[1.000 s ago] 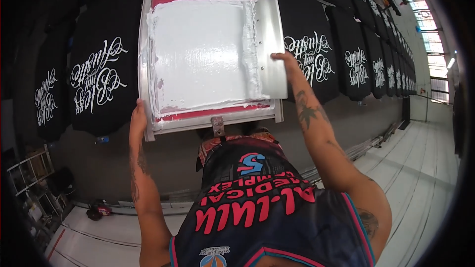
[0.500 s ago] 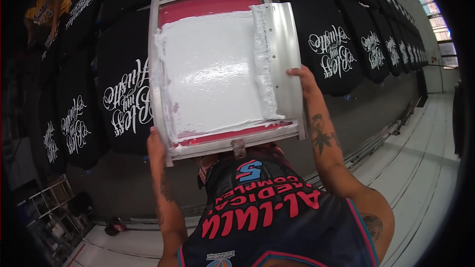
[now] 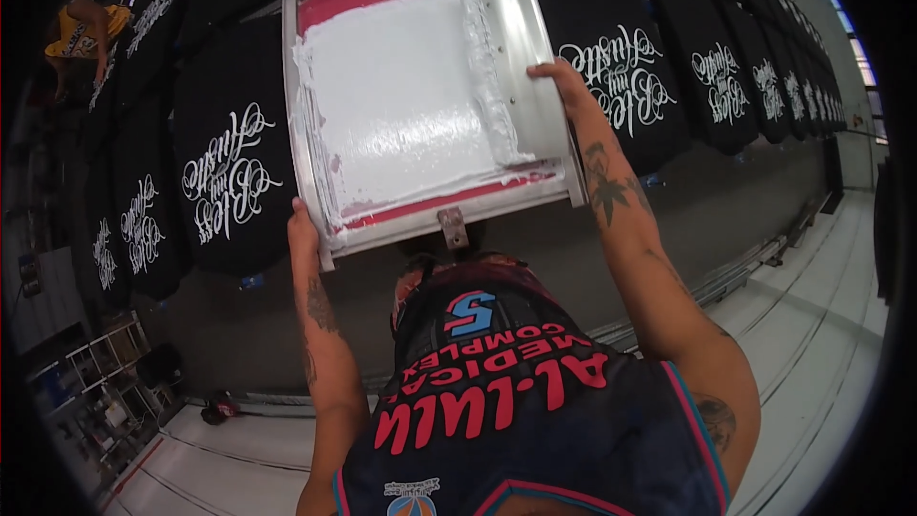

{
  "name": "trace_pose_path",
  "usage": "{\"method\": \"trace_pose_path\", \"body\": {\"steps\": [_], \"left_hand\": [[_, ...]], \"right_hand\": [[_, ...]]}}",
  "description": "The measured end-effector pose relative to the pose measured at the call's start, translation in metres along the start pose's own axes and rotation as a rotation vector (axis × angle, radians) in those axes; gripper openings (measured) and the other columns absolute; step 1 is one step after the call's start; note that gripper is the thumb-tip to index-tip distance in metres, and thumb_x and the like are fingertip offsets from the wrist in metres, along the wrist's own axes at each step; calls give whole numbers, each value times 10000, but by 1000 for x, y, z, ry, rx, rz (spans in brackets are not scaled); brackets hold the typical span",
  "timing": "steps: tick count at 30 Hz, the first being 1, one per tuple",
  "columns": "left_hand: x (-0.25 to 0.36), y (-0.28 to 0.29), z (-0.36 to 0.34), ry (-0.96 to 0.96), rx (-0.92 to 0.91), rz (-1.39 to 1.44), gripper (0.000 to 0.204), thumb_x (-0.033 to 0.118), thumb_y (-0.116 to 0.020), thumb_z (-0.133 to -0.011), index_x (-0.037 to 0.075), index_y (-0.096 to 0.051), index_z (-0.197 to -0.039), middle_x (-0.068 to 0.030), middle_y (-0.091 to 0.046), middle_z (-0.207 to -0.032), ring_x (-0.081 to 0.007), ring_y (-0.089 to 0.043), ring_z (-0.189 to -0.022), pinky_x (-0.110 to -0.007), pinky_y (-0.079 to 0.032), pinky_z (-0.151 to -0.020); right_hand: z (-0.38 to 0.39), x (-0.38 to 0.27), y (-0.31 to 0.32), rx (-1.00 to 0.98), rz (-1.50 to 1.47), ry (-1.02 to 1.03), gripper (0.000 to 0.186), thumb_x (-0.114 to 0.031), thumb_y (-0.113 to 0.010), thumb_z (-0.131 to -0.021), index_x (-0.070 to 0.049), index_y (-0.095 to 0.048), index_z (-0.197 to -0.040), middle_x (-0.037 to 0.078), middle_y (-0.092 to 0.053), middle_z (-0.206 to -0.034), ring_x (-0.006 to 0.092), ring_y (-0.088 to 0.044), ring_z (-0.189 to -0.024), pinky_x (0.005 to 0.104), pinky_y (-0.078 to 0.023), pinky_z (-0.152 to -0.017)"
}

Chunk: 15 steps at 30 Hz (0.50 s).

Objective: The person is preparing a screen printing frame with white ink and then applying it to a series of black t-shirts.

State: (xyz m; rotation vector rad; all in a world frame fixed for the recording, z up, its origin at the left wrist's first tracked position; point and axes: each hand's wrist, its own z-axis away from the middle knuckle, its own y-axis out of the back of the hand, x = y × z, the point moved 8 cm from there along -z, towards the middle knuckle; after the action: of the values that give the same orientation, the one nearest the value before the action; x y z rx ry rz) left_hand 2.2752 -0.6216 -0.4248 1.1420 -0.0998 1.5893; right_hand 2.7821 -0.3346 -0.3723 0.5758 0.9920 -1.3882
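right hand (image 3: 564,86) grips squeegee (image 3: 521,48) — screen (image 3: 401,105) white-inked

Lit evenly from overhead, with daylight entering through windows (image 3: 864,67) at far right. Showed soft glare on the wet white ink (image 3: 401,105) and on the pale floor (image 3: 821,325). Fell into deep black vignette at the rim. Bent straight edges strongly outward. Stayed mostly sharp centrally, slightly smeared toward dim left corners.
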Motion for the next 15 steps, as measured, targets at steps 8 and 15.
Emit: {"method": "trace_pose_path", "body": {"steps": [8, 15], "left_hand": [[-10, -12, -21, -31, -15, -1, 790, 615, -369, -1031, -114, -632, -1185, -191, -701, -1059, -241, -650, -953, -372, -495, -862], [-12, -9, -15, -63, 39, 30, 780, 598, -366, -1040, -121, -638, -1171, -179, -703, -1057, -239, -642, -974, -361, -485, -887]], "right_hand": [[-22, 22, 21, -98, -10, -49, 421, -172, -722, -810, 40, -629, -1161, 152, -712, -940, 277, -724, -802, 433, -615, -750], [-15, 41, 29, -63, -118, -95, 316, -188, -730, -831, 34, -672, -1050, 132, -724, -916, 233, -725, -752, 377, -616, -704]]}}
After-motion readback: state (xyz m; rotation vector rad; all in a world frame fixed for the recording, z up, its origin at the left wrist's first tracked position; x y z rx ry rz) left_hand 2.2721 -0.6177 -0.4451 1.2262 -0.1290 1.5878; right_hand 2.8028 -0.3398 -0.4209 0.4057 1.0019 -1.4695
